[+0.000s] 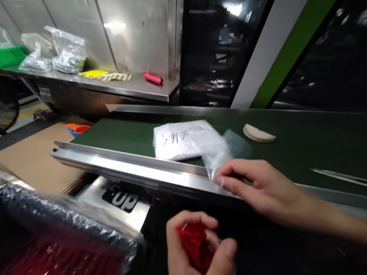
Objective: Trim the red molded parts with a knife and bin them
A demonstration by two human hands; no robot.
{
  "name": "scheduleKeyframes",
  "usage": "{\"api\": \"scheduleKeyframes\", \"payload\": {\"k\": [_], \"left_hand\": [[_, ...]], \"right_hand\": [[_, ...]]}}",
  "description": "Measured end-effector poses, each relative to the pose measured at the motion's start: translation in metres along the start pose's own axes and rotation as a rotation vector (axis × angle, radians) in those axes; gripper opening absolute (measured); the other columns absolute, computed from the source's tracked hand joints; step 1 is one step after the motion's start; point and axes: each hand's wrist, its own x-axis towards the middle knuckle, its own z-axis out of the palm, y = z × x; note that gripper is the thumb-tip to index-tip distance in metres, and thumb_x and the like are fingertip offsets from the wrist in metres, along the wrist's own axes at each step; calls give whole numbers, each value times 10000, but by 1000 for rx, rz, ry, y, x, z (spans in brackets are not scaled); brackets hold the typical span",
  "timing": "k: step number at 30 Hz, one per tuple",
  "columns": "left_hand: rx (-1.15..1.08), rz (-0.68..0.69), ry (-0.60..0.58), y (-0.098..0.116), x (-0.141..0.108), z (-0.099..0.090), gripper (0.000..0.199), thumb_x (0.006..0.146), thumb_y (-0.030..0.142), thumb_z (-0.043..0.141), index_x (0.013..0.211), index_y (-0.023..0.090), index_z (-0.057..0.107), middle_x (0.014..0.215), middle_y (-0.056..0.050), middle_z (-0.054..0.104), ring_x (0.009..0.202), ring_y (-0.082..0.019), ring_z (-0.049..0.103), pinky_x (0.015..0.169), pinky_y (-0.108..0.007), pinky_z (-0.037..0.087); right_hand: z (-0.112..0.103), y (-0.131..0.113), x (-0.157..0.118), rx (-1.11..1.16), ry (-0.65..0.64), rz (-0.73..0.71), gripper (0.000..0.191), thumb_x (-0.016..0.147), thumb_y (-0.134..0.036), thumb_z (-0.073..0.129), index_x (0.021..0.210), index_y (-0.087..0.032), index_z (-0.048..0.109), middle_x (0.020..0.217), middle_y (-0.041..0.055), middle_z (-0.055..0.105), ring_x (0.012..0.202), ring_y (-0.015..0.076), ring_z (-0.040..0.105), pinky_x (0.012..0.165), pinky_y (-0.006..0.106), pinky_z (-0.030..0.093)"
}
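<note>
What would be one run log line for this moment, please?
left hand: holds red pieces | right hand: pinches clear plastic bag at belt rail | lined bin: red parts

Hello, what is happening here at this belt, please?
A person stands at a green belt. The left hand is closed around a bunch of small red parts. The right hand pinches the corner of a clear bag that lies over the metal rail; the bag has handwriting on it. At lower left is a bin lined with plastic and filled with more red parts. A pale curved piece lies further along the belt.
</note>
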Motion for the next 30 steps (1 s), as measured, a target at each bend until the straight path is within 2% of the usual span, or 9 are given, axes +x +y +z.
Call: {"api": "scheduleKeyframes", "payload": {"k": [3,7,15,18,20,23,25,28,30], "left_hand": [[22,-23,-45,-5,1,2,378,714,282,778,995,282,526,838,38,615,608,-76,543,563,-170,487],[83,-125,43,-21,-10,-4,311,762,301,734,995,251,534,739,40,606,592,-88,540,554,-175,461],[164,-174,87,-35,-13,-7,272,805,313,659,1018,261,498,750,47,563,518,-79,457,476,-187,380],[342,-56,135,-43,-7,-15,248,823,321,628,1035,275,507,796,43,579,592,-103,531,557,-211,446],[610,81,65,-53,-9,-24,289,837,273,578,1118,297,516,871,22,620,696,-137,598,664,-254,488],[941,269,-209,-69,-18,-35,521,855,176,458,1336,366,399,954,-4,646,801,-187,639,721,-315,505],[1054,369,-319,-77,-24,-38,603,870,151,413,1417,379,296,971,-24,645,817,-213,638,703,-340,507],[1108,439,-360,-79,-21,-40,639,856,102,405,1436,340,281,1002,-54,644,857,-246,616,749,-389,483],[1032,311,-331,-76,-12,-41,625,794,87,479,1373,301,386,1045,-61,639,909,-265,599,821,-425,448]], "right_hand": [[34,-10,-35,175,18,3,149,971,-234,493,895,-230,621,827,-31,626,741,96,589,677,205,453],[66,-1,-64,304,16,85,179,986,-213,438,889,-222,588,827,-21,602,728,93,575,667,202,451],[84,22,-97,317,222,321,150,1001,-295,429,924,-246,548,848,-28,597,773,101,585,690,194,457],[85,25,-108,270,373,301,100,994,-274,443,996,-258,542,926,-13,578,826,98,587,719,176,470],[82,22,-113,228,361,230,129,980,-264,470,1094,-273,528,960,-4,571,838,103,595,720,177,490],[77,13,-117,145,104,72,171,939,-286,544,1110,-276,536,893,-9,593,796,135,614,719,227,530],[75,8,-117,151,1,63,94,930,-261,554,1022,-266,565,838,-18,613,750,143,622,708,247,546],[74,5,-121,232,109,84,109,924,-188,534,977,-268,586,826,-22,647,700,130,636,679,225,560],[69,7,-128,196,293,70,131,905,-189,563,992,-277,604,869,-5,673,740,147,662,668,221,571]]}}
